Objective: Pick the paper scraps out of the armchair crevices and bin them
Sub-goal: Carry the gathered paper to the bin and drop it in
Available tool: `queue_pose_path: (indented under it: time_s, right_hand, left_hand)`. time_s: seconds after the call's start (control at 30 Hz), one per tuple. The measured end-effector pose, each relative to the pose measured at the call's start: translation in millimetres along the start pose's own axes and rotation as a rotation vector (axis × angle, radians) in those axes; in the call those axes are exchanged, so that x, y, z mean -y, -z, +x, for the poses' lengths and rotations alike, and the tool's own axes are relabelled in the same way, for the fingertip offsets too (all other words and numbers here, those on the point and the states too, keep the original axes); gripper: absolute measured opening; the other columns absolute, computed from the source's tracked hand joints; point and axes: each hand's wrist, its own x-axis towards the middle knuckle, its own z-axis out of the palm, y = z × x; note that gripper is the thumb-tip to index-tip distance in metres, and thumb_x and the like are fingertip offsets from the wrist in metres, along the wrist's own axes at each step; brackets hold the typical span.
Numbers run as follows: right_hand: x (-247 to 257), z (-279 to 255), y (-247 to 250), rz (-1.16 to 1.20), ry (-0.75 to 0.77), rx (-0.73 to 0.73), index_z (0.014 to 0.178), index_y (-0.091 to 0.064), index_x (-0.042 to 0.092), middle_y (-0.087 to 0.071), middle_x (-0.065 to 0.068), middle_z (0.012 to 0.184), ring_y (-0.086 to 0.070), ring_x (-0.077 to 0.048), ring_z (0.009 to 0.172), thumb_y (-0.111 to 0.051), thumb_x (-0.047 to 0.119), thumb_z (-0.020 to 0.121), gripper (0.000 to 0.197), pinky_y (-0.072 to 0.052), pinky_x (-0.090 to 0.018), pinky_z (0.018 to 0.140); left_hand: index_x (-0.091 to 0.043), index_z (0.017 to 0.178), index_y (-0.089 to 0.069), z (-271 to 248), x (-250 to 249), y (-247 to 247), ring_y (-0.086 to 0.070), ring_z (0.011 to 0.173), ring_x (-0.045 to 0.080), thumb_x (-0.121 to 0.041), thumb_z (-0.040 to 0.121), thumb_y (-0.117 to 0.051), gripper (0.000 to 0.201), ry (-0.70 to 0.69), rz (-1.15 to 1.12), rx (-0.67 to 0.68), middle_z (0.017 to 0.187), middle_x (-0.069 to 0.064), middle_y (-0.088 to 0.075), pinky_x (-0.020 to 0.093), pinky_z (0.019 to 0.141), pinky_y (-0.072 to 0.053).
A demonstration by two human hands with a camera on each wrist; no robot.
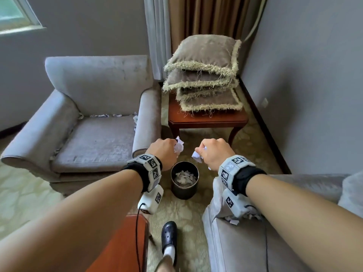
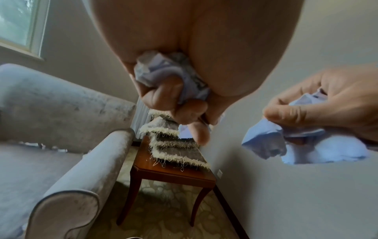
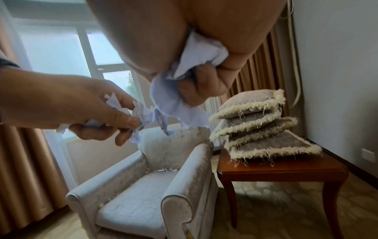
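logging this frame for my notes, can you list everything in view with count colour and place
armchair: one, grey, left of the side table
paper scraps in crevices: several, white, along the armchair's back and right seat seams
bin: one, dark, on the carpet below the hands, paper inside
side table: one, reddish wood, by the wall
cushions: four, brown with cream fringe, stacked on the side table
curtain: brown, behind the cushions
shoe: one, black
left hand: grips crumpled paper
right hand: grips paper wad
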Motion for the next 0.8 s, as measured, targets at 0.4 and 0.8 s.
queue_pose_path:
  time_s: [0.4,0.8]
  right_hand:
    - [-67.8,240.0,-146.4,0.058,-0.283,0.224,0.085,-0.064,0.02,-0.062,-0.003,0.067,-0.059,-0.028,0.082,-0.045,0.024,0.087,0.019,-0.045,-0.029,0.064]
    - [-197.6,397.9,-345.6,0.067,-0.377,0.305,0.102,-0.062,0.015,-0.067,-0.01,0.097,-0.055,-0.032,0.094,-0.048,0.026,0.094,0.02,-0.044,-0.031,0.073]
  left_hand:
    - [-0.015,0.123,-0.051,221.8,96.5,-101.6,-0.06,0.105,0.038,-0.015,0.097,-0.044,0.027,0.064,0.072,0.319,0.114,0.011,-0.064,0.042,0.087,-0.05]
    - [-0.026,0.089,-0.04,361.6,169.5,-316.8,-0.06,0.094,0.039,-0.024,0.09,-0.046,0.007,0.349,-0.131,0.463,0.102,0.015,-0.065,0.034,0.07,-0.041]
